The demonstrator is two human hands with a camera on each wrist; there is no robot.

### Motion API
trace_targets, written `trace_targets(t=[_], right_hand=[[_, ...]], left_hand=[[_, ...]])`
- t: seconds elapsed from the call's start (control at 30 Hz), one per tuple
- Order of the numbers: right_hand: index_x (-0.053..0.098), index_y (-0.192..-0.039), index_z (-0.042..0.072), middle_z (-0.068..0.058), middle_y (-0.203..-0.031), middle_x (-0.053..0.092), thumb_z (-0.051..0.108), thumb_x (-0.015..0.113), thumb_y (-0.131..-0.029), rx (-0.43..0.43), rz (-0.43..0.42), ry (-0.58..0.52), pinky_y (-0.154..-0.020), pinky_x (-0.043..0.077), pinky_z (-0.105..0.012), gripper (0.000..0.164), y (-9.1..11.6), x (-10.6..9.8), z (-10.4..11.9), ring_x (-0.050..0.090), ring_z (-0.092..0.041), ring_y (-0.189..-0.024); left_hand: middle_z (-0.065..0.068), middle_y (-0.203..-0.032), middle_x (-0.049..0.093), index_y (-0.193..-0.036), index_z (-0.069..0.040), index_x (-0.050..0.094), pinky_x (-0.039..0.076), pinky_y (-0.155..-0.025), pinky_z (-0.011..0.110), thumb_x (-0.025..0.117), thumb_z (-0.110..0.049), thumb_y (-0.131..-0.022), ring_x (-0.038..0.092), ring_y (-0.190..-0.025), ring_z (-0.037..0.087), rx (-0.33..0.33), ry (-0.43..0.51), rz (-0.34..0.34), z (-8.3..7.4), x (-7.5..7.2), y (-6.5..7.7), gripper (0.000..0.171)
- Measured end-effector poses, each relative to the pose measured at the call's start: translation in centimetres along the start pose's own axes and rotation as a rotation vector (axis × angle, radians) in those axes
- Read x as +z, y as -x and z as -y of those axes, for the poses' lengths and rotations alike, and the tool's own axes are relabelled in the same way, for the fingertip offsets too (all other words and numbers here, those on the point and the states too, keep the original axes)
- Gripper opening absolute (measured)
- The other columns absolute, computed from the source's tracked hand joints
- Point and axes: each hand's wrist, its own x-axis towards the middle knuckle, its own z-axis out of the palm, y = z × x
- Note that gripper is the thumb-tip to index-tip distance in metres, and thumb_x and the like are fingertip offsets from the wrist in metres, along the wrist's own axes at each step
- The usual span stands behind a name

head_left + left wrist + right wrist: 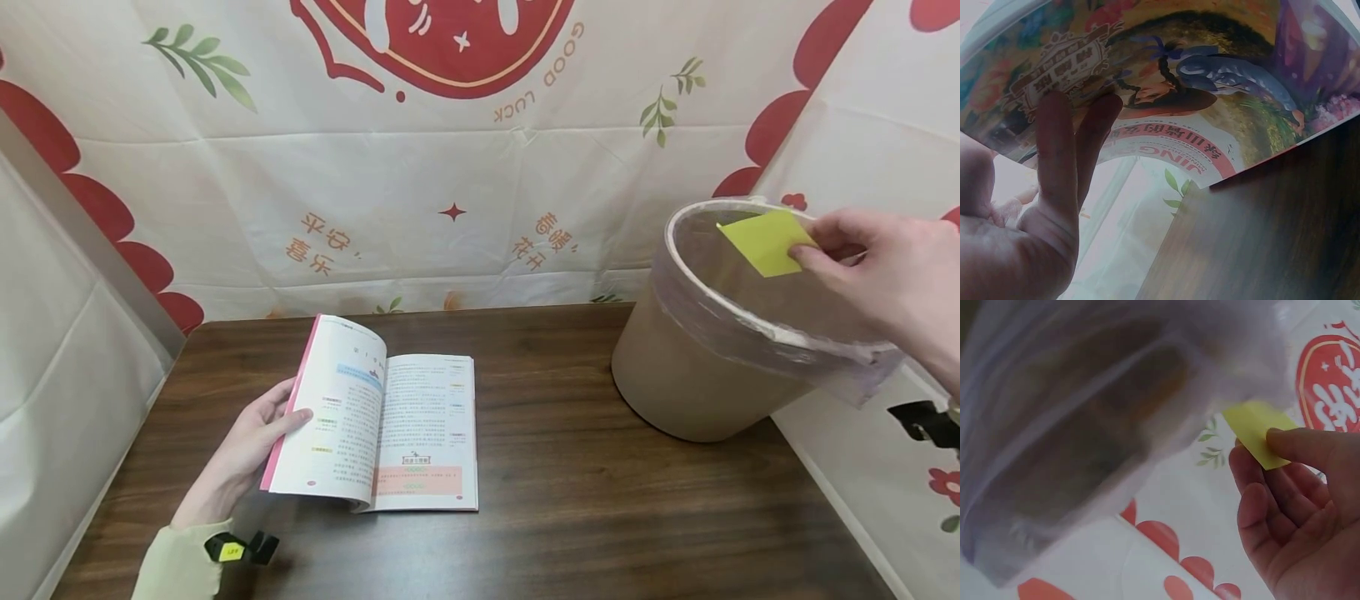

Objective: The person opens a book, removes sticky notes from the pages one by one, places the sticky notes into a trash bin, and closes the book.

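An open book (423,425) lies on the table, its left half lifted and curving upward. My left hand (258,433) grips that raised edge, thumb on the printed page and fingers behind. In the left wrist view, two fingers (1057,150) press against the illustrated cover (1210,81). Over at the right, my right hand (892,258) pinches a yellow sticky note (767,242) between thumb and fingers. The note is above the mouth of a grey trash bin (690,367), which has a thin translucent liner (720,325) folded over its rim.
The dark wooden table (540,467) meets a printed cloth backdrop (450,167) at its back. More cloth hangs at the left (60,350) and right sides. The bin stands tilted in the table's back right corner. Small black straps sit at both wrists.
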Motion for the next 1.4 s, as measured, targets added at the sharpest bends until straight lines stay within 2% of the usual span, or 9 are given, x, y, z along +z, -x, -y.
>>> trace_targets(t=[0.07, 0.17, 0.27, 0.3, 0.4, 0.5, 0.87, 1.07, 1.4], right_hand=[[0.071, -0.095, 0.003, 0.047, -0.064, 0.042, 0.018, 0.068, -0.084, -0.002, 0.027, 0.04, -0.053, 0.031, -0.01, 0.019, -0.2, 0.1, -0.6, 0.036, 0.03, -0.058], [0.072, -0.093, 0.006, 0.024, -0.068, 0.062, 0.021, 0.067, -0.084, -0.008, 0.065, 0.114, -0.057, 0.032, -0.023, 0.018, -0.6, 0.2, -1.3, 0.033, 0.029, -0.058], [0.072, -0.092, 0.007, -0.006, -0.074, 0.068, 0.02, 0.067, -0.083, -0.023, 0.104, 0.186, -0.056, 0.033, -0.034, 0.016, -0.9, 0.4, -1.7, 0.043, 0.012, -0.058], [0.071, -0.091, 0.007, -0.008, -0.074, 0.067, 0.019, 0.067, -0.084, -0.028, 0.121, 0.208, -0.055, 0.034, -0.035, 0.015, -1.0, 0.5, -1.8, 0.045, 0.005, -0.059], [0.07, -0.087, 0.01, -0.003, -0.07, 0.062, 0.016, 0.065, -0.084, -0.059, 0.166, 0.264, -0.053, 0.034, -0.037, 0.008, -1.0, 0.8, -2.1, 0.049, -0.017, -0.06], [0.069, -0.088, 0.009, -0.003, -0.07, 0.061, 0.014, 0.065, -0.083, -0.069, 0.217, 0.297, -0.052, 0.034, -0.037, 0.008, -1.1, 1.0, -2.3, 0.051, -0.024, -0.063], [0.069, -0.095, 0.001, -0.009, -0.075, 0.065, 0.012, 0.068, -0.082, -0.089, 0.287, 0.314, -0.057, 0.038, -0.042, 0.017, -1.3, 1.9, -3.1, 0.056, -0.029, -0.069], [0.07, -0.094, 0.003, -0.007, -0.075, 0.065, 0.013, 0.067, -0.083, -0.113, 0.3, 0.32, -0.06, 0.038, -0.042, 0.015, -1.2, 2.2, -3.2, 0.056, -0.028, -0.072], [0.072, -0.097, 0.005, -0.007, -0.08, 0.069, 0.012, 0.064, -0.084, -0.128, 0.257, 0.296, -0.065, 0.04, -0.044, 0.017, -0.7, 2.5, -3.0, 0.06, -0.03, -0.077]], left_hand=[[0.004, -0.11, 0.069, -0.149, -0.004, 0.024, 0.054, -0.072, 0.046, 0.058, -0.015, -0.096, 0.068, -0.092, 0.031, -0.001, -0.006, -0.002, 0.0, 0.0, 0.0, 0.064], [0.004, -0.11, 0.069, -0.149, -0.004, 0.024, 0.054, -0.073, 0.046, 0.059, -0.015, -0.096, 0.068, -0.092, 0.031, 0.0, -0.011, -0.005, 0.0, 0.0, 0.0, 0.065], [0.003, -0.111, 0.069, -0.149, -0.004, 0.024, 0.054, -0.073, 0.046, 0.059, -0.016, -0.096, 0.068, -0.092, 0.031, 0.002, -0.015, -0.006, 0.0, 0.0, 0.0, 0.065], [0.003, -0.111, 0.069, -0.149, -0.004, 0.024, 0.054, -0.073, 0.046, 0.059, -0.016, -0.096, 0.068, -0.092, 0.031, 0.002, -0.015, -0.006, 0.0, 0.0, 0.0, 0.065], [0.003, -0.111, 0.069, -0.15, -0.004, 0.024, 0.054, -0.074, 0.046, 0.059, -0.016, -0.096, 0.068, -0.093, 0.031, -0.005, -0.013, -0.008, -0.1, 0.0, 0.0, 0.065], [0.003, -0.11, 0.069, -0.15, -0.005, 0.024, 0.054, -0.074, 0.047, 0.059, -0.016, -0.095, 0.068, -0.093, 0.031, -0.015, -0.01, -0.011, 0.0, 0.0, 0.0, 0.066], [0.005, -0.109, 0.069, -0.149, -0.003, 0.024, 0.054, -0.072, 0.046, 0.058, -0.014, -0.096, 0.069, -0.091, 0.03, -0.001, 0.002, 0.006, 0.0, -0.1, -0.1, 0.064], [0.005, -0.11, 0.069, -0.149, -0.004, 0.024, 0.054, -0.073, 0.047, 0.059, -0.015, -0.096, 0.068, -0.092, 0.031, -0.011, 0.001, 0.003, 0.1, -0.2, -0.1, 0.065], [0.004, -0.11, 0.069, -0.149, -0.005, 0.025, 0.053, -0.074, 0.048, 0.06, -0.017, -0.095, 0.068, -0.092, 0.032, -0.017, -0.007, -0.007, 0.2, -0.2, -0.2, 0.065]])
